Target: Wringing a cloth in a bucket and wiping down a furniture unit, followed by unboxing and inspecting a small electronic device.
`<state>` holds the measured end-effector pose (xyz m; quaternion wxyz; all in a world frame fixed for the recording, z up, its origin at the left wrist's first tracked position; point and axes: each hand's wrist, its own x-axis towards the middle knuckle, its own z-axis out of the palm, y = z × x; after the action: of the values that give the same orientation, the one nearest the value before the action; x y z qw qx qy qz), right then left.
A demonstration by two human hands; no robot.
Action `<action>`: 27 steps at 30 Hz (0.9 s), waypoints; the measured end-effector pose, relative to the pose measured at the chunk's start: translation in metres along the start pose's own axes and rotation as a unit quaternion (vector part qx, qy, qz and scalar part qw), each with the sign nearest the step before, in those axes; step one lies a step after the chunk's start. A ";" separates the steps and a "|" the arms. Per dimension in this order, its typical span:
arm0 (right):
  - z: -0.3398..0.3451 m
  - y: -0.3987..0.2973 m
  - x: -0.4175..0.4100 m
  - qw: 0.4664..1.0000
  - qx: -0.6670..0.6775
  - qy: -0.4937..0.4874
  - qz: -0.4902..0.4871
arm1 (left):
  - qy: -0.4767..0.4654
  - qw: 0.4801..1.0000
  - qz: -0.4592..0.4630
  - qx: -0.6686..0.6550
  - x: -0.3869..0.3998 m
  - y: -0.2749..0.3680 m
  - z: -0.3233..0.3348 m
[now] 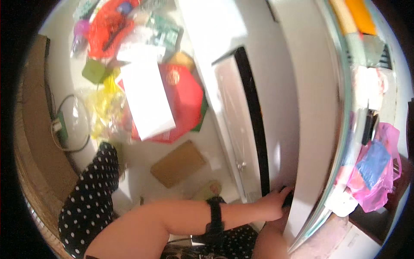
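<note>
My left arm crosses the lower view to the right, a black strap round the forearm. My left hand (pixel 275 202) is at the edge of a white cabinet panel (pixel 318 106), its fingers on a small black object (pixel 287 198) of unclear kind. My right forearm (pixel 271 241) comes up from below. My right hand is mostly hidden behind the left hand and the panel. Just left of the hands stands an open compartment or drawer holding a clear-wrapped flat pack (pixel 231 116) beside a black strip (pixel 252 116).
On the floor lie a brown cardboard piece (pixel 178 164), a red box (pixel 184 100) under a white sheet (pixel 147 100), yellow plastic bags (pixel 108 110) and a looped cable (pixel 89 129). A glass-edged top (pixel 344 106) on the right bears a pink plastic bag (pixel 376 194).
</note>
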<state>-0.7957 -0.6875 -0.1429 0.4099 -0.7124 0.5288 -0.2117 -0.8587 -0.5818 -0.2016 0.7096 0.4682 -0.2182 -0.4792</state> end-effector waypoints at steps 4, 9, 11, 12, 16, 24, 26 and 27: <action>0.026 -0.023 -0.006 0.999 0.011 -0.033 -0.027 | -0.094 0.989 -0.059 -0.099 -0.032 0.038 -0.050; 0.079 -0.054 -0.017 0.993 0.004 -0.094 -0.067 | -0.089 0.990 0.077 -0.071 -0.030 0.031 -0.066; 0.097 -0.066 -0.019 0.990 -0.008 -0.110 -0.085 | -0.054 0.990 0.092 -0.097 -0.029 0.034 -0.091; 0.106 -0.073 -0.017 0.989 -0.013 -0.113 -0.090 | -0.084 0.971 0.039 -0.222 -0.031 0.053 -0.117; 0.156 -0.088 -0.009 0.983 -0.021 -0.149 -0.107 | 0.011 0.930 0.055 -0.363 -0.032 0.079 -0.196; 0.166 -0.077 0.098 0.976 -0.038 -0.172 -0.126 | 0.037 0.873 0.152 -0.463 -0.049 0.091 -0.247; 0.173 -0.077 0.087 0.965 -0.046 -0.195 -0.167 | 0.032 0.868 0.146 -0.473 -0.050 0.089 -0.250; 0.176 -0.077 0.083 0.964 -0.047 -0.197 -0.170 | 0.024 0.868 0.138 -0.476 -0.049 0.089 -0.254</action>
<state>-0.5929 -0.6928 -0.1928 0.4298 -0.8382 0.3177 -0.1085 -0.6458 -0.4139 -0.2349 0.9102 0.0504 -0.0093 -0.4109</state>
